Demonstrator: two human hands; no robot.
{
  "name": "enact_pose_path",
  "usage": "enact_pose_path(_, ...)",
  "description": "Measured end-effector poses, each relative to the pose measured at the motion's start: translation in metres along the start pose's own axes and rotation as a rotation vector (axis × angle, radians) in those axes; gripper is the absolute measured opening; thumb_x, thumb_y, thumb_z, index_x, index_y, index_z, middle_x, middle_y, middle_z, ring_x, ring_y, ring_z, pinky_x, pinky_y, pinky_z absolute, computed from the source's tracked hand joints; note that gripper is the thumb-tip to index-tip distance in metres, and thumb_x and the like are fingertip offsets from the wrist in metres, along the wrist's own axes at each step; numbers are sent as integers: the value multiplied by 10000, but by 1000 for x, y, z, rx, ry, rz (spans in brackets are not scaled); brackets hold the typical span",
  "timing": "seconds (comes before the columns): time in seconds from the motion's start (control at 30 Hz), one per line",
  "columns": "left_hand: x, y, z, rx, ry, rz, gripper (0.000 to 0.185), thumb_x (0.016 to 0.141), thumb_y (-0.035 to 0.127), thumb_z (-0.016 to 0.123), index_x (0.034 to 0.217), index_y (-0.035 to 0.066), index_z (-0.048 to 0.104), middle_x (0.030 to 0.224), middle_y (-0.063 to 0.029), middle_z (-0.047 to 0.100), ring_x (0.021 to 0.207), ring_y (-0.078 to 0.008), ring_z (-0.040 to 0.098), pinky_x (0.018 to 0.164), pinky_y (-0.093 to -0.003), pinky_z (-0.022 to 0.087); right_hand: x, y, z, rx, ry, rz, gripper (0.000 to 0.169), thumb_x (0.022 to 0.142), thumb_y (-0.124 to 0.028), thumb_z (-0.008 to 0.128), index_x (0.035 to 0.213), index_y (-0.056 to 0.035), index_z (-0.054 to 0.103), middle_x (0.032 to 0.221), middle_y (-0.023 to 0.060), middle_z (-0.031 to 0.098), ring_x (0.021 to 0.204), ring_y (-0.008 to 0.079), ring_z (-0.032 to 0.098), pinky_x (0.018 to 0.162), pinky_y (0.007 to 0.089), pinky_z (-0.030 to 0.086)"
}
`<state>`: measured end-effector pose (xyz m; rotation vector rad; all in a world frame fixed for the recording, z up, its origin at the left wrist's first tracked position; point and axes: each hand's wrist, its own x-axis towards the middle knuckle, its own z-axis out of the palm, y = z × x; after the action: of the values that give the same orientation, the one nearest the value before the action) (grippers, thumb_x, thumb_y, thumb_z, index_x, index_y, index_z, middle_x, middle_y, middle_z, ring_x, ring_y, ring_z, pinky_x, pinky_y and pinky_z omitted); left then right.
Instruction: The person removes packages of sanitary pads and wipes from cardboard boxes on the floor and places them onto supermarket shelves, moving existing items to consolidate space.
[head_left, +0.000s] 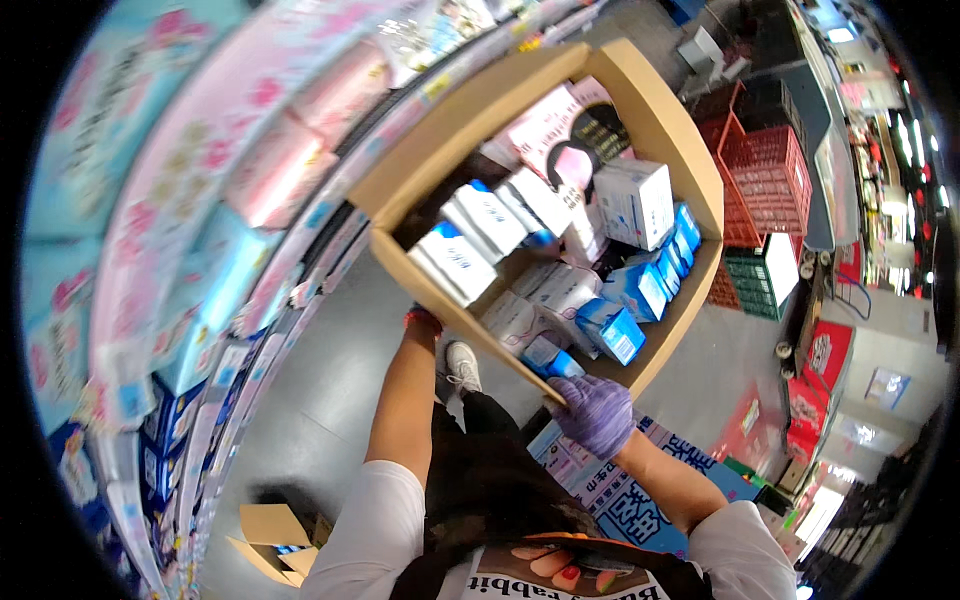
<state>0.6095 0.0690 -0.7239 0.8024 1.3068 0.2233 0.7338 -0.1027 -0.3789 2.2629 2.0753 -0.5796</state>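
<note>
A large open cardboard box (667, 112) is in front of me, tilted in the view. My right hand (596, 412), in a purple knit glove, grips the near corner of its rim. My left hand (424, 321) is at the box's left near side, mostly hidden by the wall; something red circles the wrist. Inside are white packs with blue tops (454, 262), a white carton (636, 202), several blue packs (611, 330) and pale packs (559, 292). A pink-and-black printed package (562, 135) leans at the far end.
Shelves (315, 225) of pink and light-blue packs run close along the left. Red plastic crates (769, 180) and a green crate (754, 277) are at the right. A smaller open carton (274, 525) sits on the floor at lower left. A blue printed sign (645, 502) is beside my legs.
</note>
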Motion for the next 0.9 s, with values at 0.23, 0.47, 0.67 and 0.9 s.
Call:
enact_pose_path(0.23,35,-14,15,-103,21,-8,484,874,312,517,1273,40,482,1254,-125,542,1162,-297,497,997,-340,369,5,5,0,29,66,-23,316,705,-216,646,1000,-110,607,820,81,636,663,253,625,555,373,493)
enact_pose_path(0.47,35,-14,20,-71,37,0,462,874,295,514,1264,48,492,1253,-119,541,1158,-292,500,988,-343,377,2,4,-8,-22,-1,27,326,683,-196,682,992,-104,638,832,89,648,705,256,624,605,353,499)
enact_pose_path(0.67,11,-15,17,-3,52,-40,445,874,281,512,1256,54,501,1253,-113,539,1156,-288,501,979,-346,383,-3,6,-19,14,-81,60,309,686,-198,672,979,-110,634,809,83,641,729,245,623,628,355,495)
enact_pose_path(0.9,17,18,25,95,69,-30,425,874,264,510,1247,61,511,1252,-107,537,1153,-283,504,970,-349,391,-8,16,-22,54,-9,32,302,671,-189,662,963,-119,632,808,69,633,714,251,617,600,379,478)
